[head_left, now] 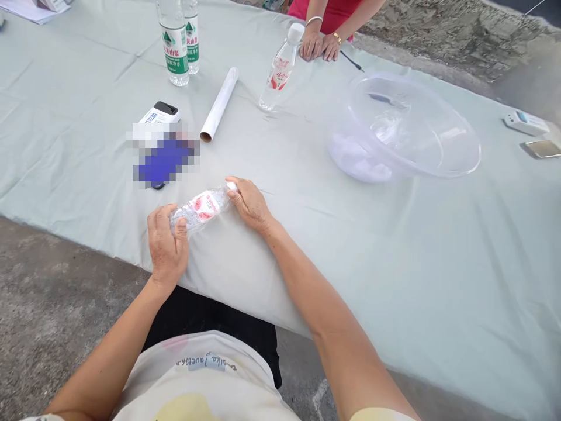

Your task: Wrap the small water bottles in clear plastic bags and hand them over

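Observation:
A clear plastic water bottle (202, 209) with a red and white label lies on its side near the table's front edge. It looks wrapped in thin clear film. My left hand (169, 240) is curled round its base, thumb on the near side. At the other end, my right hand (249, 202) grips the white cap, fingers over the top and thumb beneath. Just beyond the bottle lies a phone or similar item (164, 161), partly blurred out, and past it a white power bank (164, 112).
A white roll of film (220, 105) lies mid-table. Beyond it stand a red-labelled bottle (279, 73) and two green-labelled bottles (174, 44). A clear plastic basin (456, 149) sits tilted at right, near a small white device (526, 123). Another person's hands (322, 45) rest at the far edge.

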Demonstrator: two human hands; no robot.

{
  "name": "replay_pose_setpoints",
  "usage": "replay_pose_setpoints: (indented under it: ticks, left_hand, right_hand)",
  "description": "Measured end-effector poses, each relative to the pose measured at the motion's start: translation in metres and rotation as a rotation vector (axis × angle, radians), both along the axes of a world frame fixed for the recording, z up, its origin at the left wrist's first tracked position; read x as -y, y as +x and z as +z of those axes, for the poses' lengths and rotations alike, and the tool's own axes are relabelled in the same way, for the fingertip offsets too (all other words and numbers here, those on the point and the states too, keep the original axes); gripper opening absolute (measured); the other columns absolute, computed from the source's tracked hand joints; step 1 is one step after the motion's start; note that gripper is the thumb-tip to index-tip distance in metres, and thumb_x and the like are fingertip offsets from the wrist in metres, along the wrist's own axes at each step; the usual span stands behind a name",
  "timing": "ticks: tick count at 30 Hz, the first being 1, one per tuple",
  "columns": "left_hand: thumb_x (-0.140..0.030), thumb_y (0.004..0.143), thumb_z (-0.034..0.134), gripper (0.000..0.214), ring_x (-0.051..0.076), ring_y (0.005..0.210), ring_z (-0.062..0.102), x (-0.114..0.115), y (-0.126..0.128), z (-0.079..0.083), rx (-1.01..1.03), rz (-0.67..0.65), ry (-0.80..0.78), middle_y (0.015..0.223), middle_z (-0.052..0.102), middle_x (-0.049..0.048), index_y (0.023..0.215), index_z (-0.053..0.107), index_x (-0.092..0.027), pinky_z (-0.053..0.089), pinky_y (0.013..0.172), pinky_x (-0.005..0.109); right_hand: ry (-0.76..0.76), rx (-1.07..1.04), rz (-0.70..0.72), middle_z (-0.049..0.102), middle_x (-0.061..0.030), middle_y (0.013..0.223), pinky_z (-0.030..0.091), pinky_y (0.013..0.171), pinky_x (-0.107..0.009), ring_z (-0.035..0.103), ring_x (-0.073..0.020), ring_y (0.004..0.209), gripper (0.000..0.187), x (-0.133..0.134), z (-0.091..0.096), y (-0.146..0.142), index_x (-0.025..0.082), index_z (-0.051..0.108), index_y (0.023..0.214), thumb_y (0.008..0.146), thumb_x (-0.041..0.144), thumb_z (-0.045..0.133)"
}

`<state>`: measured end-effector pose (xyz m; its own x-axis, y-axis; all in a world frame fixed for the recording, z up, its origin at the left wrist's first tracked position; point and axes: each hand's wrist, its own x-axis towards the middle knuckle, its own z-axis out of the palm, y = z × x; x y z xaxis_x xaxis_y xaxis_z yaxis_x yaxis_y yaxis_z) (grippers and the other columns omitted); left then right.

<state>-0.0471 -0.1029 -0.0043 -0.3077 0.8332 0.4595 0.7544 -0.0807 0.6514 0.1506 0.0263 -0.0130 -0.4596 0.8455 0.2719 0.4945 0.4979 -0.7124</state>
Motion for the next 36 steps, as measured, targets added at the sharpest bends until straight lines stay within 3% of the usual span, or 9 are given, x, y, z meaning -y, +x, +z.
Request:
replay_pose_setpoints:
  ticks: [3, 6, 9, 13, 20, 23, 28, 32, 36]
  left_hand:
    - [-0.051, 0.098, 0.045, 0.04, 0.024, 0.107, 0.059, -0.011, 0.019, 0.01, 0.293, 0.015, -0.041, 0.11, 0.064, 0.0114, 0.113, 0.062, -0.017, 0.048, 0.094, 0.038]
    - [-0.058, 0.095, 0.047, 0.041, 0.016, 0.075, 0.058, -0.027, 0.044, 0.025, 0.816, -0.076, -0.176, 0.081, 0.06, 0.0024, 0.092, 0.063, -0.02, 0.049, 0.068, 0.029]
    - [-0.066, 0.09, 0.048, 0.05, 0.014, 0.061, 0.053, -0.043, 0.077, 0.039, 1.16, -0.241, -0.371, 0.067, 0.054, 0.0011, 0.073, 0.058, -0.019, 0.044, 0.055, 0.026]
    - [-0.079, 0.085, 0.046, 0.061, 0.015, 0.058, 0.057, -0.048, 0.119, 0.044, 1.258, -0.573, -0.629, 0.069, 0.058, 0.0025, 0.077, 0.057, -0.02, 0.042, 0.047, 0.026]
    - [-0.064, 0.074, 0.075, 0.057, 0.014, 0.069, 0.063, -0.044, 0.15, 0.031, 1.076, -0.869, -0.561, 0.096, 0.062, 0.0017, 0.107, 0.055, -0.021, 0.054, 0.05, 0.025]
    - [-0.06, 0.084, 0.067, 0.05, 0.02, 0.088, 0.068, -0.05, 0.15, 0.031, 0.908, -0.963, -0.547, 0.107, 0.065, 0.0057, 0.114, 0.057, -0.021, 0.061, 0.066, 0.032]
    - [-0.049, 0.103, 0.036, 0.052, 0.027, 0.13, 0.055, -0.059, 0.149, 0.016, 0.466, -0.978, -0.192, 0.141, 0.057, 0.0152, 0.145, 0.043, -0.019, 0.047, 0.109, 0.047]
    - [-0.037, 0.101, 0.044, 0.071, 0.032, 0.155, 0.021, -0.06, 0.156, -0.008, 0.188, -0.799, -0.098, 0.165, 0.022, 0.023, 0.16, 0.008, -0.02, 0.032, 0.12, 0.057]
    - [-0.018, 0.094, 0.053, 0.073, 0.04, 0.154, 0.02, -0.056, 0.16, -0.02, -0.102, -0.742, -0.126, 0.167, 0.014, 0.0238, 0.158, 0.02, -0.027, 0.037, 0.114, 0.064]
  right_hand:
    - [0.063, -0.24, -0.215, 0.071, -0.009, 0.106, 0.054, 0.086, -0.04, 0.066, -0.023, 0.094, 0.062, 0.018, 0.006, 0.0, 0.023, 0.062, 0.114, 0.097, 0.072, 0.028]
    - [0.267, -0.447, -0.468, 0.061, -0.0033, 0.081, 0.052, 0.067, -0.036, 0.062, -0.0189, 0.074, 0.048, 0.037, 0.033, 0.009, 0.024, 0.057, 0.09, 0.099, 0.065, 0.033]
    - [0.479, -0.499, -0.566, 0.057, -0.0039, 0.083, 0.054, 0.073, -0.041, 0.065, -0.0221, 0.084, 0.046, 0.055, 0.075, 0.025, 0.025, 0.051, 0.082, 0.097, 0.066, 0.037]
    - [0.317, -0.544, -0.59, 0.06, -0.0025, 0.084, 0.056, 0.081, -0.048, 0.07, -0.025, 0.087, 0.028, 0.068, 0.119, 0.052, 0.03, 0.054, 0.101, 0.097, 0.057, 0.044]
    - [0.148, -0.379, -0.698, 0.063, -0.0037, 0.079, 0.056, 0.071, -0.043, 0.073, -0.0251, 0.082, 0.045, 0.068, 0.114, 0.104, 0.032, 0.056, 0.1, 0.096, 0.068, 0.029]
    - [0.149, -0.448, -0.761, 0.064, -0.0018, 0.075, 0.057, 0.074, -0.043, 0.073, -0.024, 0.078, 0.036, 0.069, 0.111, 0.107, 0.03, 0.05, 0.091, 0.097, 0.062, 0.034]
    - [0.128, -0.454, -0.692, 0.065, 0.0, 0.067, 0.055, 0.076, -0.039, 0.07, -0.0222, 0.074, 0.032, 0.054, 0.119, 0.096, 0.028, 0.046, 0.079, 0.096, 0.055, 0.047]
    - [0.181, -0.29, -0.658, 0.067, -0.0011, 0.071, 0.053, 0.081, -0.037, 0.069, -0.021, 0.082, 0.032, 0.005, 0.121, 0.089, 0.027, 0.049, 0.083, 0.098, 0.055, 0.044]
    - [0.234, -0.174, -0.601, 0.068, -0.005, 0.094, 0.051, 0.089, -0.041, 0.069, -0.023, 0.098, 0.043, -0.084, 0.117, 0.094, 0.026, 0.057, 0.1, 0.101, 0.06, 0.03]
